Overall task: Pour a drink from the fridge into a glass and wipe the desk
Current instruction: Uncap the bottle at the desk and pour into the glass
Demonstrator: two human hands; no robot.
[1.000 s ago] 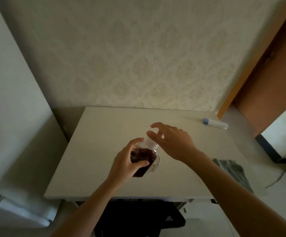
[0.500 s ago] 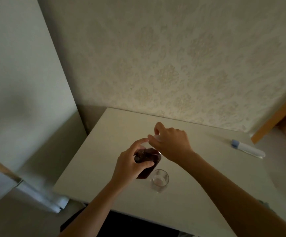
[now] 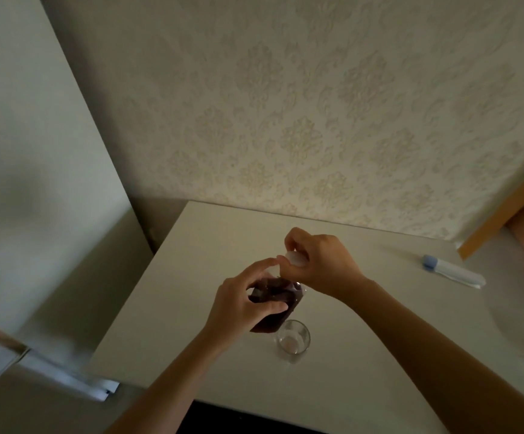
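Patterned cream wallpaper backs the pale rectangular counter (image 3: 210,245). My left hand (image 3: 238,305) has its grip clamped round the dark-red plastic drink bottle (image 3: 274,300), held above the counter. My right hand (image 3: 320,261) pinches the white screw cap (image 3: 296,259), now lifted off the neck where half a second ago it sat lower: pouring can follow. The clear empty glass (image 3: 292,340) stands just beside the bottle, near the front edge. A white tube with blue cap (image 3: 451,271) lies well apart, right.

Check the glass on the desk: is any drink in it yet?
Empty. The glass stands upright on the desk, clear through to its base, with no dark liquid like that in the bottle.
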